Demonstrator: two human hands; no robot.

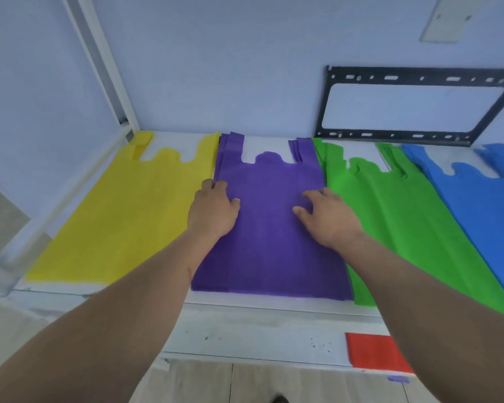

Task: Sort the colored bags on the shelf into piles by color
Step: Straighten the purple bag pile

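- Left of frame: flat yellow non-woven bag pile [122, 216], untouched.
- Centre: purple non-woven bag pile [269, 242]; left hand [213, 210] and right hand [329, 218] rest on it, fingers loosely bent, grasping nothing. Likely squaring the stack.
- Right: green bag pile [402, 216], blue bag pile [483, 199].
- Lower right: red bag [376, 351] lies apart; probably next.
- White shelf [245, 335], pale wall, black metal bracket [413, 109].
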